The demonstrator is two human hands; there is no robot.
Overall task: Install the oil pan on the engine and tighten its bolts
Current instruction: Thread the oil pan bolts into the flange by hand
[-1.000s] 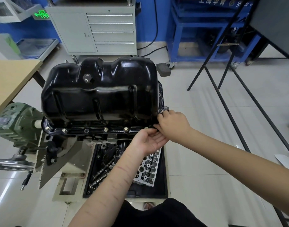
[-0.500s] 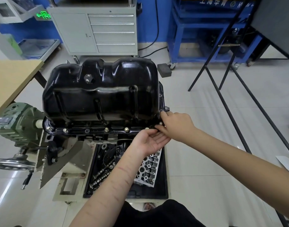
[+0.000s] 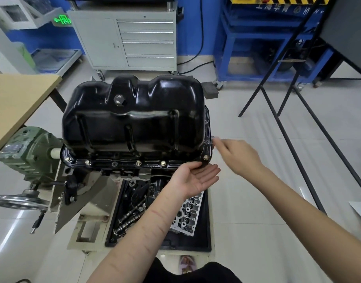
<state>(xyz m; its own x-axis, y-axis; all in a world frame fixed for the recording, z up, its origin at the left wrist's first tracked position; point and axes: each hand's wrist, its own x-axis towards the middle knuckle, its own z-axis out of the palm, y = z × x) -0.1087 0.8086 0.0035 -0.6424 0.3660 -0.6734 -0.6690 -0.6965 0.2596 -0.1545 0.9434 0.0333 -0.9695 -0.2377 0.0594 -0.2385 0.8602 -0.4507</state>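
Oil pan point(image 3: 134, 117) sits upside-down on the engine, flange bolts along the near edge. My left hand point(image 3: 196, 180) lies palm-up, fingers relaxed, under the corner bolt point(image 3: 205, 157), probably to catch drops. Right hand point(image 3: 236, 154) blurred beside the flange; grip unreadable.

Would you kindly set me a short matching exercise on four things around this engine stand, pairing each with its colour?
Things:
1. oil pan
2. tool cabinet
3. gearbox
4. table top

Colours:
A. green
B. light wood
C. glossy black
D. pale grey

Pairs: 1-C, 2-D, 3-A, 4-B
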